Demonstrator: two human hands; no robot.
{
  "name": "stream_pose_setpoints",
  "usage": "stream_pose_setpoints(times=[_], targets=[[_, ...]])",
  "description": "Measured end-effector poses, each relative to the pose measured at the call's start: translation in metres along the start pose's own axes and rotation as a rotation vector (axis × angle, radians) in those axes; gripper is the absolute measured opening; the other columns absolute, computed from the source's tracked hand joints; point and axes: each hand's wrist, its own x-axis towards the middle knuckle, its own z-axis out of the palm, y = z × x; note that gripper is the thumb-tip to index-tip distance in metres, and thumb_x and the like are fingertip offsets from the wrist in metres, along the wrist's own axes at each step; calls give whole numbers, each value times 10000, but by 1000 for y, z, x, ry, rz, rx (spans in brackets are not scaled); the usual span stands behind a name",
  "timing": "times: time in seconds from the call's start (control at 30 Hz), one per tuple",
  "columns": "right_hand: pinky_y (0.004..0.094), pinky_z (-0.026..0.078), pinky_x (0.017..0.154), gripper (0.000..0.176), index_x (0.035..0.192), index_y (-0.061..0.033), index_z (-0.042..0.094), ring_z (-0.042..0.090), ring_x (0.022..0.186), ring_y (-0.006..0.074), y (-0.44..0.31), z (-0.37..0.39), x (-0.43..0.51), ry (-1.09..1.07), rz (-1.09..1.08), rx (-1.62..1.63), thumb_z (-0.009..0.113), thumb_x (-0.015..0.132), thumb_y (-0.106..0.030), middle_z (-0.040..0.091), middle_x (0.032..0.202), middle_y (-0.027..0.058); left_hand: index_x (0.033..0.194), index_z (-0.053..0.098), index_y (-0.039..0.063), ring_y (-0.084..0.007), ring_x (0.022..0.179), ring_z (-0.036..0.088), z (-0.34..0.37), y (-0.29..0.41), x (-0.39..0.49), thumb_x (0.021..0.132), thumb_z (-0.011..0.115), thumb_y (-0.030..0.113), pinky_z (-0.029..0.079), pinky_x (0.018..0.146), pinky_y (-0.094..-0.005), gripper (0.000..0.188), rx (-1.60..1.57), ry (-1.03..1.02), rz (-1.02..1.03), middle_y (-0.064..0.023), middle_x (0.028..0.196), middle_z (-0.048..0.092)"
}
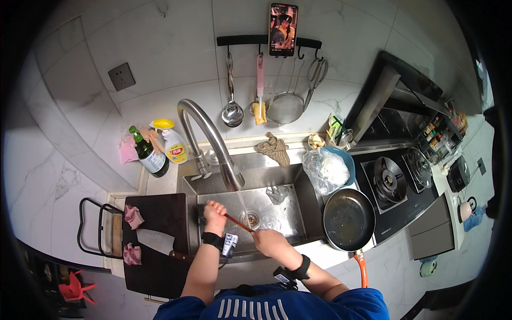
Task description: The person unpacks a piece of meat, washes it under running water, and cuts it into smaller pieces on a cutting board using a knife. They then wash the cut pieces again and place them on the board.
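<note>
Over the steel sink (280, 216), my left hand (215, 214) grips one end of a thin reddish-brown stick, perhaps chopsticks (240, 223). The other end is in my right hand (269, 241). Water runs from the curved steel faucet (216, 144) beside the stick, towards the drain strainer (250, 219), which holds small scraps. A crumpled clear plastic bag (277, 194) lies in the sink's back part. Left of the sink, a cleaver (156, 241) and pieces of raw meat (133, 216) rest on a dark cutting board (160, 278).
A frying pan (349, 220) with an orange handle sits right of the sink, before a blue bowl (347, 166) with a plastic bag. Farther right is a gas stove (404, 208). Bottles (152, 158) stand behind the board. Utensils and a phone (283, 30) are on the wall rail.
</note>
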Motion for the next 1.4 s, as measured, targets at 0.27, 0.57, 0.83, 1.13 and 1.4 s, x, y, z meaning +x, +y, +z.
stream_pose_setpoints(times=[0.27,0.57,0.83,1.13,1.4], targets=[[474,452,706,401,771,-2,606,578,752,397,7,9,18,50,44,74,371,887,-306,602,758,227,680,391,150,-92,405,230,-9,-44,0,891,361,191,179,363,-227,218,-48,80,-223,39,516,267],[325,467,456,460,744,20,602,576,464,211,40,4,17,-166,142,621,413,894,-373,576,560,128,1007,535,41,-153,678,486,-14,-35,1,936,398,267,447,717,-304,274,48,-86,-115,-45,781,516],[283,431,432,492,756,-42,601,485,417,167,59,16,58,-275,229,696,355,898,-443,547,555,60,1005,509,3,-183,755,497,-15,-66,-24,940,333,173,429,821,-340,253,215,-276,-171,-56,815,504],[458,451,665,435,776,-19,606,572,726,394,27,16,27,149,51,154,375,898,-366,595,694,207,745,436,111,-84,420,258,3,-17,31,896,415,212,222,382,-236,183,31,-43,152,48,542,291],[414,451,624,466,778,-2,621,584,649,365,41,27,73,140,28,288,418,884,-408,588,659,205,716,417,118,-123,509,348,11,-21,21,927,384,386,352,518,-278,343,173,-66,123,11,583,336]])
